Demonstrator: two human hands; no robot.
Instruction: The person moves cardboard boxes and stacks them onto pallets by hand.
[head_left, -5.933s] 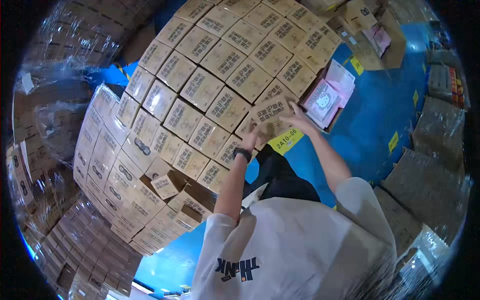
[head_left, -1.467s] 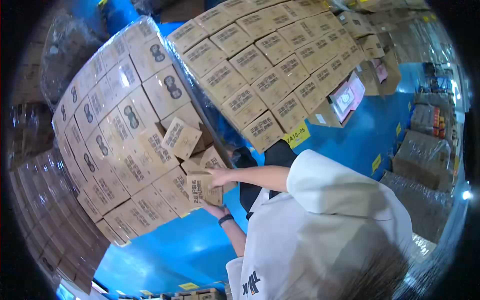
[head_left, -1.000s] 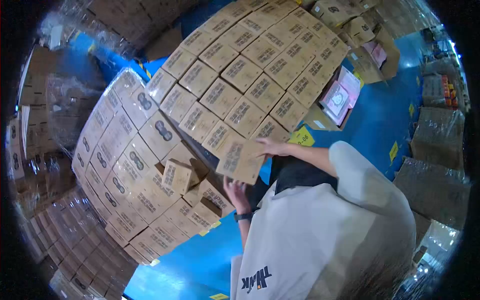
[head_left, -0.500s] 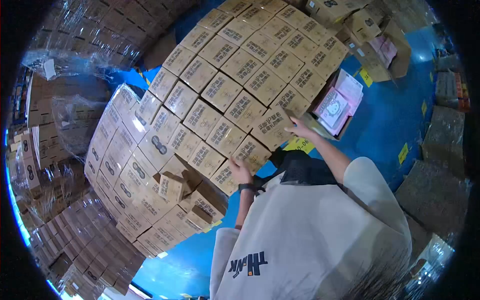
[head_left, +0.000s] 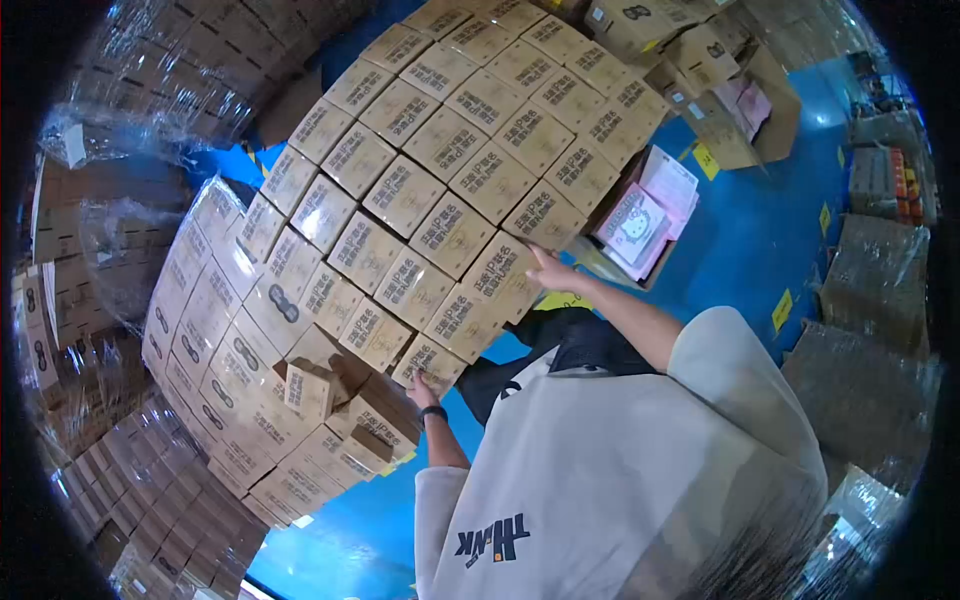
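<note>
Printed cardboard boxes (head_left: 400, 195) lie in close rows on top of a large stack. My right hand (head_left: 548, 270) touches the right side of an edge box (head_left: 500, 265), its fingers stretched and apart. My left hand (head_left: 422, 392), with a dark band on the wrist, rests at the outer corner of a box (head_left: 430, 362) lower along the same edge. Its thumb is raised, and part of its fingers is hidden by the box. Neither hand lifts anything. Between these two boxes lies another box (head_left: 463, 318), close against them.
An open carton of pink and white printed packs (head_left: 635, 228) stands right of the stack on the blue floor (head_left: 735, 240). Loose and opened boxes (head_left: 310, 388) sit at the lower left. Wrapped pallets (head_left: 150, 90) stand left, and grey-brown cartons (head_left: 872, 285) stand right.
The view has shifted. My left hand has moved down and left to the outer end of the edge row. My right hand and its box have moved left, and the gap beside that box has narrowed.
</note>
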